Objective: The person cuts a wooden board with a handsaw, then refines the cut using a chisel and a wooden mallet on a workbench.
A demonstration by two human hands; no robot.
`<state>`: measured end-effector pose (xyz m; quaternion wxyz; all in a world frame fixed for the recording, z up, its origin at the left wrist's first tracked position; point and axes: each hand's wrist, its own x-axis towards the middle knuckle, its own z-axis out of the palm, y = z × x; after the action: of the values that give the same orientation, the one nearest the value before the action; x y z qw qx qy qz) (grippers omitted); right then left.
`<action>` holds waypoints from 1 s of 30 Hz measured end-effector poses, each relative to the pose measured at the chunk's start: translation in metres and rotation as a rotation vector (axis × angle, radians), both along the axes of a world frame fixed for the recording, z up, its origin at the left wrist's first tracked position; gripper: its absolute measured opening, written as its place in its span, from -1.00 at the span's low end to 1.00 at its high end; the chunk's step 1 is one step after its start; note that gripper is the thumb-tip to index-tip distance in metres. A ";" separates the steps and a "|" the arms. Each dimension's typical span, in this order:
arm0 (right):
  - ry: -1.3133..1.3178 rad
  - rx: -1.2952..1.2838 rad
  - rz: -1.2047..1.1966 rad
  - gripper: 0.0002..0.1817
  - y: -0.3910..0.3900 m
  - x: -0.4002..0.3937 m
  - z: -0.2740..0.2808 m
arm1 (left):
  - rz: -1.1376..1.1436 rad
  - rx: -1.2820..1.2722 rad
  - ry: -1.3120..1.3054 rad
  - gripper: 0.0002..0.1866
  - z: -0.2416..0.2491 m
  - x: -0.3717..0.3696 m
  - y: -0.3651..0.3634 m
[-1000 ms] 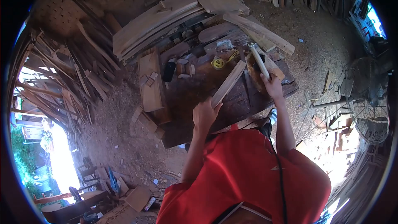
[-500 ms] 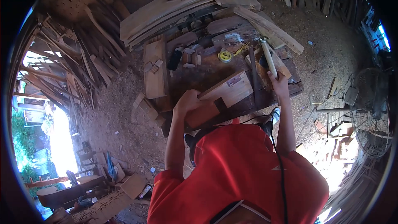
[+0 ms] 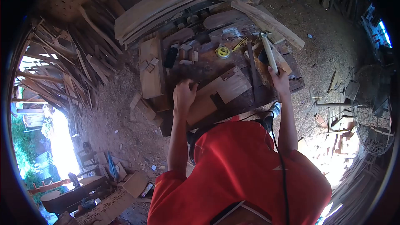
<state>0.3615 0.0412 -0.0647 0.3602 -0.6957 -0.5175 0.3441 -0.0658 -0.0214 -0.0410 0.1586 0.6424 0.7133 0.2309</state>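
Observation:
My right hand (image 3: pixel 280 79) is wrapped around the pale handle of a hammer (image 3: pixel 270 56), whose metal head points away from me, above the right side of the workbench. A light wooden board (image 3: pixel 231 88) with a dark notch or patch lies slantwise along the bench's near edge. At the board's left end is my left hand (image 3: pixel 184 95), its fingers curled closed. Whatever it may hold is too small or hidden to make out. Beyond the board lies a yellow tape measure (image 3: pixel 223 52) with some of its tape out. A dark bar (image 3: pixel 253 73) lies between board and hammer.
Small wood blocks (image 3: pixel 188 55) and a black object (image 3: pixel 170 57) sit on the workbench (image 3: pixel 183 73). A plank (image 3: pixel 151 73) lies along its left side. Stacked boards (image 3: pixel 162 8) stand at its far edge. Scrap wood piles up leftward; a fan (image 3: pixel 373 112) stands right.
My left hand has let go of the board's upper edge and moved slightly up and left, fingers curled. The board now lies flatter. My right hand keeps the hammer in nearly the same spot.

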 end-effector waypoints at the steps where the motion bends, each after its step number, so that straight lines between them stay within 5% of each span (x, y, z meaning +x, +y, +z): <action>1: 0.007 -0.010 0.000 -0.50 0.001 -0.001 0.001 | 0.007 -0.041 -0.004 -0.68 -0.007 -0.003 0.008; 8: 0.054 -0.055 0.004 -0.44 0.003 0.006 -0.006 | 0.035 -0.045 -0.019 -0.77 -0.053 -0.003 0.023; 20: 0.134 -0.027 -0.029 -0.47 0.003 0.008 -0.021 | -0.017 -0.091 -0.059 -0.80 -0.054 -0.004 0.034; 26: 0.186 -0.006 -0.041 -0.49 0.006 0.006 -0.020 | -0.004 -0.043 -1.104 -0.90 -0.034 0.027 0.018; 30: 0.191 -0.043 -0.044 -0.49 0.005 0.007 -0.017 | -0.061 -0.018 -1.286 -0.92 -0.010 0.047 0.002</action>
<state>0.3682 0.0466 -0.0820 0.4002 -0.6785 -0.4581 0.4119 -0.0189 -0.0194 -0.0514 0.5664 0.3943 0.4594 0.5593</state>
